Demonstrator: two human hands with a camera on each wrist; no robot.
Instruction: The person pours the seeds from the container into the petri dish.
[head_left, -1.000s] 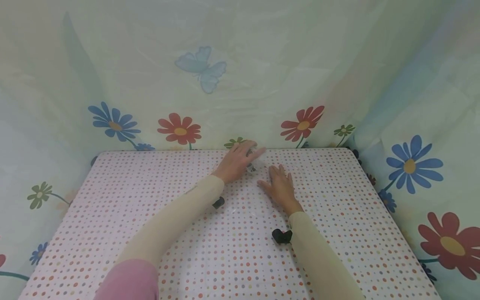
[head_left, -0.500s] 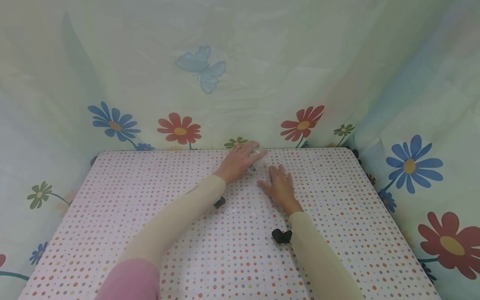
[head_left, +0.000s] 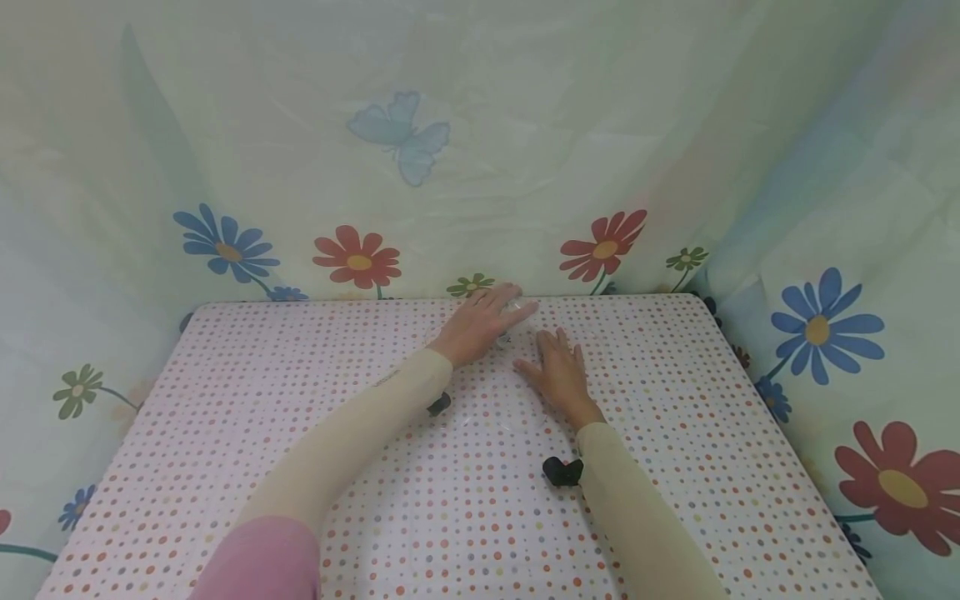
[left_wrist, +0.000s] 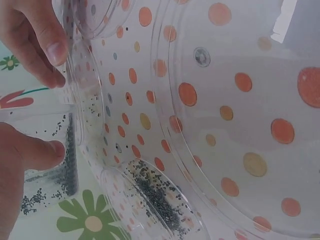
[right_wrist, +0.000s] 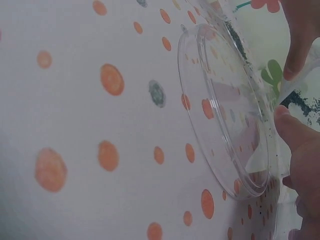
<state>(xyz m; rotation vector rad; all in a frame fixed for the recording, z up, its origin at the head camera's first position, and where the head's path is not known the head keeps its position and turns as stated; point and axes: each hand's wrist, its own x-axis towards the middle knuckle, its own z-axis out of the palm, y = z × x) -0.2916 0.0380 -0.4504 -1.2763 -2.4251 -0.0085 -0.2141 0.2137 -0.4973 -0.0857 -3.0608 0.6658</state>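
Note:
My left hand (head_left: 476,325) grips a clear plastic bag of dark grains (left_wrist: 55,186) near the table's back edge. Its thumb lies over the bag in the left wrist view, and part of the bag is hidden behind the hand. My right hand (head_left: 558,375), fingers loosely spread, is just right of and nearer than the left, over the clear dishes. Below the hands in the left wrist view, a clear small dish (left_wrist: 155,200) holds dark grains. Another small dish (left_wrist: 90,100) has a few grains. A clear round dish (right_wrist: 225,107) shows in the right wrist view.
A large clear round plate (left_wrist: 172,95) lies on the dotted white tabletop (head_left: 225,400), with a few stray grains around the dishes. Behind the table hangs a flowered curtain (head_left: 495,167). Black wrist devices (head_left: 562,472) sit under the forearms.
My left hand has shifted slightly right and tilted a little, with less of the bag showing under it. My right hand stays in place.

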